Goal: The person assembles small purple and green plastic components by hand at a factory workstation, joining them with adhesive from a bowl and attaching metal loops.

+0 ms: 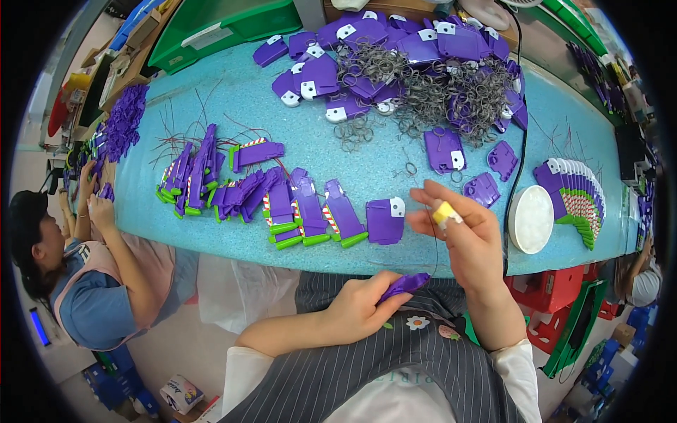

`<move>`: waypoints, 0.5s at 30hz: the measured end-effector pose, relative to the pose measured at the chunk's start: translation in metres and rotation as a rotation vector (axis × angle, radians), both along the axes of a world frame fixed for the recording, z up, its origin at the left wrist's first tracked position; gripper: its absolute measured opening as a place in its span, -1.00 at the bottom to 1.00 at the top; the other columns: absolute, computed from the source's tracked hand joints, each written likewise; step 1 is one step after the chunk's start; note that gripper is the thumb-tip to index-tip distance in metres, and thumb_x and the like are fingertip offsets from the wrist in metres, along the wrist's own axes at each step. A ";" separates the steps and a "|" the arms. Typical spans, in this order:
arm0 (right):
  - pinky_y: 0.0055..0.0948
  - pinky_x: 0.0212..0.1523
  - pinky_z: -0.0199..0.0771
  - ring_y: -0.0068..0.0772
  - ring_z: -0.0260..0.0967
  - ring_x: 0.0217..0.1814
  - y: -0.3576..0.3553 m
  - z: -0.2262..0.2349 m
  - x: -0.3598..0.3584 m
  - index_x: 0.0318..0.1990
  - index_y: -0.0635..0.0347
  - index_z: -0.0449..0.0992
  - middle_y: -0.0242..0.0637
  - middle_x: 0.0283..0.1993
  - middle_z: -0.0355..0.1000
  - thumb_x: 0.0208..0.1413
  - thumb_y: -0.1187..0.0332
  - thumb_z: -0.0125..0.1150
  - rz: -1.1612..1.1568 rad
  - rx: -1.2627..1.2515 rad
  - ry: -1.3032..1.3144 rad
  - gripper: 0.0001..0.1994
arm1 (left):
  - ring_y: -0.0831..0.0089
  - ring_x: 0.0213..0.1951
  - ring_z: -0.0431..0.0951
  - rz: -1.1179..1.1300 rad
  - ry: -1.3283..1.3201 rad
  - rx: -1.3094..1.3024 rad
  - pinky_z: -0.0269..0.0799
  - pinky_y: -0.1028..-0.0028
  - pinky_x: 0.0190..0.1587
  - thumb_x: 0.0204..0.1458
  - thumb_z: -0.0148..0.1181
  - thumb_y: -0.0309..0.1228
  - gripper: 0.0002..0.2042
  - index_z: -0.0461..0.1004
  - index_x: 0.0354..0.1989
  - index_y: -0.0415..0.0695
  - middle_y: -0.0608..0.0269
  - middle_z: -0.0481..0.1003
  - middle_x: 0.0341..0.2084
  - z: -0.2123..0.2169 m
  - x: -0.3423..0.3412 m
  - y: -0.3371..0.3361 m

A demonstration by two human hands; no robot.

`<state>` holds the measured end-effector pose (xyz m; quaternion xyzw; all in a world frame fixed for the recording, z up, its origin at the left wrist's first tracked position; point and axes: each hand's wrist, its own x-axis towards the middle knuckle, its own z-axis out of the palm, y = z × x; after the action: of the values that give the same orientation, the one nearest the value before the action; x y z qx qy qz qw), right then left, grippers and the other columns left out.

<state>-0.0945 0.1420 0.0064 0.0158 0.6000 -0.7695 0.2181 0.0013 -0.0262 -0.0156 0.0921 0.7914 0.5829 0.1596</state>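
Above my lap, at the table's front edge, my left hand [368, 304] is closed around a purple plastic piece [407, 283], most of it hidden by my fingers. My right hand [462, 236] is raised to its right, with a yellow-and-white wrap on one digit. From its bent fingers a thin dark wire [436, 248] runs down toward the purple piece. Just left of that hand lies a flat purple-and-white casing [386, 220]. Beside it is a row of purple pieces with green ends and striped edges [307, 208].
Metal rings [458, 95] are heaped over purple casings [352, 32] at the back. A white round dish [531, 220] stands right, beside a fan of assembled pieces [575, 197]. A black cable [520, 134] crosses the table. On the left another person [106, 282] works.
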 end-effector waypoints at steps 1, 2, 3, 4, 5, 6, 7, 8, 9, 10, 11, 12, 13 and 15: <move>-0.48 -0.27 0.41 -0.40 0.41 -0.27 -0.003 0.004 -0.001 0.05 0.38 0.37 -0.05 -0.05 0.42 0.09 0.45 0.01 0.033 0.038 0.026 -0.64 | 0.52 -0.46 0.55 0.002 -0.003 0.000 0.45 0.50 -0.39 0.08 0.09 -0.45 -0.80 0.34 -0.18 -0.30 0.22 0.53 -0.47 -0.007 0.000 0.003; -0.56 -0.46 0.31 -0.51 0.30 -0.48 -0.005 0.013 0.003 -0.11 0.39 0.49 -0.14 -0.27 0.47 0.03 0.48 0.08 0.020 0.144 0.072 -0.74 | 0.49 -0.42 0.56 0.106 -0.201 0.252 0.46 0.50 -0.36 0.10 0.07 -0.45 -0.81 0.34 -0.17 -0.29 0.19 0.53 -0.40 -0.014 -0.002 0.005; -0.56 -0.46 0.31 -0.51 0.30 -0.48 -0.003 0.016 0.007 -0.11 0.39 0.49 -0.14 -0.27 0.47 0.03 0.48 0.08 0.021 0.142 0.067 -0.74 | 0.45 -0.39 0.57 0.210 -0.401 0.504 0.47 0.50 -0.33 0.12 0.04 -0.45 -0.82 0.33 -0.16 -0.27 0.16 0.52 -0.32 -0.015 -0.006 0.005; -0.58 -0.49 0.27 -0.54 0.28 -0.50 0.000 0.018 0.011 -0.17 0.39 0.50 -0.18 -0.34 0.44 0.00 0.51 0.10 0.032 0.356 0.373 -0.77 | 0.41 -0.24 0.55 0.266 -0.558 0.714 0.47 0.48 -0.20 0.17 -0.05 -0.46 -0.81 0.28 -0.08 -0.24 0.11 0.46 -0.18 -0.010 -0.010 0.001; -0.61 -0.53 0.22 -0.56 0.25 -0.52 0.002 0.019 0.016 -0.23 0.39 0.51 -0.23 -0.42 0.42 -0.04 0.55 0.13 0.042 0.566 0.681 -0.81 | 0.41 -0.24 0.55 0.270 -0.561 0.713 0.47 0.48 -0.20 0.17 -0.05 -0.46 -0.81 0.28 -0.08 -0.24 0.11 0.46 -0.18 -0.008 -0.013 -0.002; -0.58 -0.62 0.22 -0.51 0.28 -0.59 0.001 0.020 0.021 -0.28 0.30 0.52 -0.26 -0.52 0.36 -0.21 0.60 0.23 -0.019 0.644 0.768 -0.76 | 0.42 -0.18 0.53 0.298 -0.501 0.825 0.45 0.48 -0.15 0.18 -0.09 -0.46 -0.79 0.24 -0.04 -0.22 0.11 0.44 -0.14 -0.007 -0.017 -0.003; -0.58 -0.62 0.22 -0.51 0.28 -0.59 0.000 0.019 0.025 -0.28 0.30 0.52 -0.26 -0.52 0.36 -0.21 0.60 0.23 -0.021 0.649 0.767 -0.76 | 0.43 -0.13 0.50 0.326 -0.440 0.936 0.43 0.47 -0.10 0.20 -0.13 -0.47 -0.77 0.21 0.01 -0.20 0.11 0.41 -0.11 -0.004 -0.018 -0.002; -0.55 -0.63 0.24 -0.47 0.29 -0.59 -0.001 0.014 0.029 -0.29 0.30 0.52 -0.26 -0.52 0.36 -0.25 0.59 0.25 -0.052 0.685 0.926 -0.74 | 0.48 -0.11 0.47 0.332 -0.413 0.952 0.39 0.48 -0.05 0.21 -0.17 -0.48 -0.74 0.17 0.05 -0.22 0.14 0.40 -0.10 0.003 -0.019 0.001; -0.51 -0.63 0.26 -0.42 0.29 -0.60 -0.001 0.010 0.032 -0.29 0.31 0.52 -0.26 -0.53 0.36 -0.29 0.59 0.27 -0.083 0.719 1.088 -0.72 | 0.48 -0.11 0.47 0.327 -0.413 0.954 0.39 0.48 -0.05 0.21 -0.17 -0.48 -0.74 0.17 0.05 -0.22 0.14 0.40 -0.10 0.005 -0.019 0.003; -0.45 -0.64 0.27 -0.37 0.30 -0.59 -0.001 0.006 0.033 -0.29 0.32 0.51 -0.26 -0.53 0.36 -0.38 0.58 0.28 -0.093 0.731 1.117 -0.67 | 0.50 -0.11 0.45 0.313 -0.324 0.914 0.37 0.50 -0.03 0.21 -0.17 -0.49 -0.73 0.17 0.07 -0.24 0.15 0.40 -0.09 0.006 -0.017 0.006; -0.45 -0.64 0.27 -0.37 0.30 -0.59 0.000 0.005 0.033 -0.29 0.32 0.51 -0.26 -0.53 0.36 -0.38 0.58 0.28 -0.095 0.736 1.118 -0.67 | 0.51 -0.10 0.44 0.299 -0.235 0.873 0.36 0.51 -0.02 0.20 -0.16 -0.50 -0.71 0.17 0.08 -0.27 0.16 0.40 -0.08 0.007 -0.015 0.008; -0.46 -0.64 0.27 -0.37 0.30 -0.59 0.000 0.006 0.032 -0.29 0.32 0.51 -0.26 -0.53 0.36 -0.40 0.56 0.28 -0.074 0.761 1.146 -0.65 | 0.51 -0.10 0.44 0.299 -0.234 0.873 0.36 0.51 -0.02 0.20 -0.16 -0.50 -0.71 0.17 0.08 -0.27 0.16 0.40 -0.08 0.008 -0.012 0.009; -0.47 -0.64 0.27 -0.37 0.30 -0.59 0.001 0.006 0.032 -0.30 0.32 0.51 -0.26 -0.52 0.36 -0.43 0.55 0.28 -0.053 0.786 1.172 -0.64 | 0.49 -0.05 0.41 0.281 -0.252 0.844 0.33 0.48 0.02 0.19 -0.15 -0.52 -0.69 0.16 0.10 -0.29 0.14 0.38 -0.05 0.008 -0.008 0.008; -0.47 -0.64 0.27 -0.37 0.30 -0.59 0.003 0.004 0.034 -0.30 0.32 0.51 -0.26 -0.52 0.36 -0.43 0.54 0.28 -0.051 0.804 1.174 -0.64 | 0.47 0.00 0.39 0.264 -0.270 0.815 0.30 0.46 0.06 0.18 -0.14 -0.53 -0.67 0.15 0.12 -0.32 0.12 0.37 -0.02 0.009 -0.004 0.010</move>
<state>-0.0610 0.1448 0.0104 -0.3080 0.8553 -0.3749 -0.1820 -0.0031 -0.0162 -0.0066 -0.0312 0.4743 0.8691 0.1367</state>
